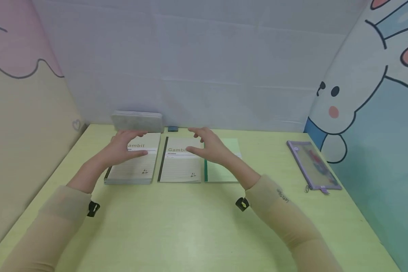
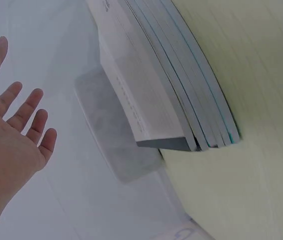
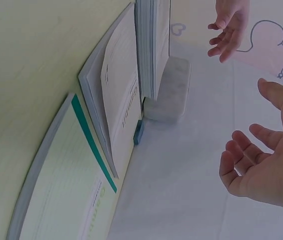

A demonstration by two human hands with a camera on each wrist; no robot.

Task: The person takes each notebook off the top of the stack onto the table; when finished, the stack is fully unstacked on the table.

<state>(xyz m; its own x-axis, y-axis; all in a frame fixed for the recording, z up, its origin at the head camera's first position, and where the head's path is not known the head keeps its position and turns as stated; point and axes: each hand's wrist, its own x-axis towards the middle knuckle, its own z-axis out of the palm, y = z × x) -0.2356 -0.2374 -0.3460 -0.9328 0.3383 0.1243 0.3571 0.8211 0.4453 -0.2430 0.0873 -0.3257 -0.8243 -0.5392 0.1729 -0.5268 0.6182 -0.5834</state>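
My left hand [image 1: 121,148] hovers over a stack of notebooks [image 1: 132,168] at the left, thumb and fingers spread apart with nothing between them. In the left wrist view that stack [image 2: 141,85] shows several layered edges. My right hand [image 1: 210,146] is raised above the gap between a white notebook [image 1: 180,166] in the middle and a green notebook [image 1: 221,172] to its right; its fingers are loosely bent and hold nothing. The right wrist view shows this hand [image 3: 266,160] well apart from the white notebook [image 3: 121,100], whose cover is slightly lifted.
A grey case [image 1: 137,121] stands behind the stack against the back cloth. Beside it lies a small blue block [image 1: 172,129]. A purple-edged zip pouch [image 1: 314,166] lies at the table's right edge. Printed cloth walls [image 1: 370,170] enclose the table [image 1: 176,234].
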